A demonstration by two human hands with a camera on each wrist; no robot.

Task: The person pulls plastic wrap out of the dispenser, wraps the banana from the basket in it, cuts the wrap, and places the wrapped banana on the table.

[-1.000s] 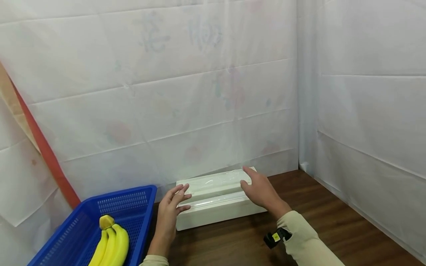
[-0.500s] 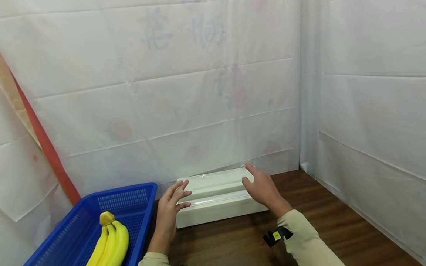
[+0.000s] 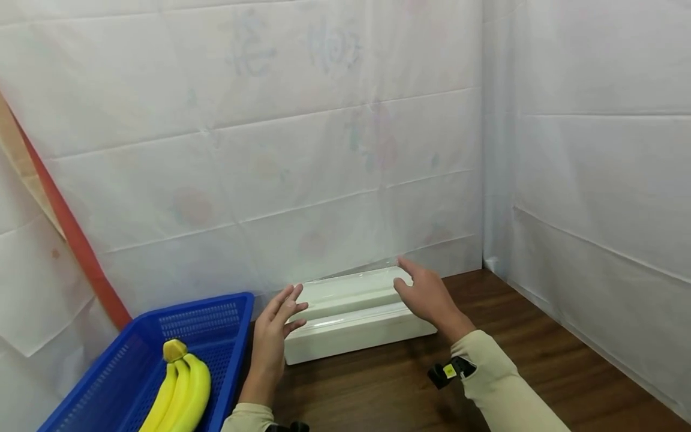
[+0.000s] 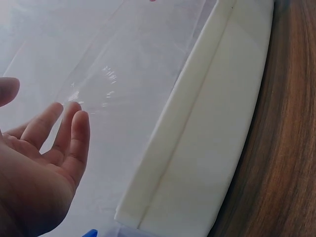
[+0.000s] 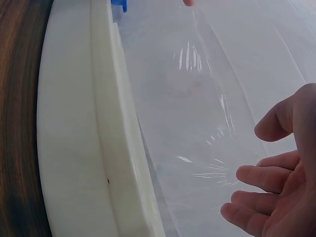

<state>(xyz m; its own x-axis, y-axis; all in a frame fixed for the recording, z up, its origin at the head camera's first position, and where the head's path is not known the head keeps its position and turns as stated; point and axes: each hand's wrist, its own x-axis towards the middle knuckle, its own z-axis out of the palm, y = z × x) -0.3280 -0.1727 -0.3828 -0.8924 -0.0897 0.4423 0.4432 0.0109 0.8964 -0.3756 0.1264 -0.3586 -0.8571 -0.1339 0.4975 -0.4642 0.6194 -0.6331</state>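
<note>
A long white cling film dispenser lies on the wooden table, with clear cling film drawn out above it. At the dispenser's left end is my left hand, fingers spread and fairly straight, the fingertips against the film. My right hand is at the other end, its index finger pointing away and its thumb apart from the fingers. In the right wrist view, creases fan out in the film from the right fingertips. The film spans the space between both hands. Both wrist views show a gap between thumb and fingers.
Left of the dispenser stands a blue plastic basket with a bunch of bananas inside. White sheeting hangs close behind the dispenser and along the right side. A red and tan strip slants down behind the basket.
Both hands have risen slightly relative to the dispenser, and the film's far edge near the right index finger has lifted a little. The dispenser stays in place on the table.
</note>
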